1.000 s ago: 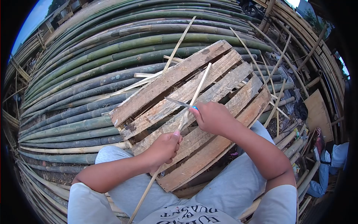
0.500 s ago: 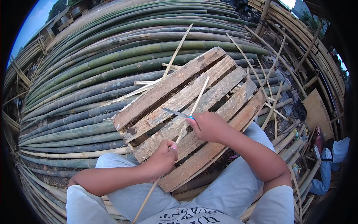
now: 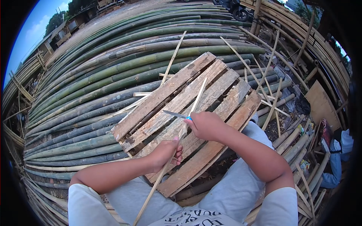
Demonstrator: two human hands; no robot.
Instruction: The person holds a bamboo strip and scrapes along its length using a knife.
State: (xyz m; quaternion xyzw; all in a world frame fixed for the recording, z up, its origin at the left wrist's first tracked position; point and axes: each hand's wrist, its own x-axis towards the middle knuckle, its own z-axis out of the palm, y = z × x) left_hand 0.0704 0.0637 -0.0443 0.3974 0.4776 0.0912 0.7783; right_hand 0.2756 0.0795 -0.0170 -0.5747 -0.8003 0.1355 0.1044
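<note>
A thin bamboo strip (image 3: 198, 98) runs slantwise over a wooden slatted board (image 3: 209, 152) that rests by my legs. My left hand (image 3: 166, 154) is closed around the strip's lower part, and the tail of the strip hangs down toward my shirt. Higher up, my right hand (image 3: 205, 127) grips a knife with a blue handle, its blade (image 3: 174, 113) pointing left across the strip. Pale shaved fibres show on the strip between my two hands.
Long green bamboo poles (image 3: 124, 67) lie in rows beyond and left of the board. Loose split strips (image 3: 274, 104) cross at the right, near a plywood sheet (image 3: 323, 106) and blue cloth (image 3: 332, 169). A motorcycle wheel (image 3: 240, 14) shows at the back.
The view has shifted, so the board sits lower and further left. Both hands still hold the knife and strip, and my left hand's lower fingers have loosened slightly.
</note>
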